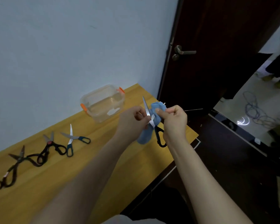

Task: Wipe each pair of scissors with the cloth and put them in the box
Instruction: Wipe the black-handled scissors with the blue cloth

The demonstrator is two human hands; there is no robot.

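Our left grip (132,121) pinches scissors (146,109) near pivot; right grip (174,122) clamps blue cloth (157,108), probably handle too. We draw cloth pivot-to-tip, fingers off edge, then box (102,96).

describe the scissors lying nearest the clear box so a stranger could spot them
On the yellow wooden table, three open scissors lie in a row left of the clear box with orange latches. The pair nearest the box is the only one of the three with teal handles; the middle pair and the far-left pair have black handles.
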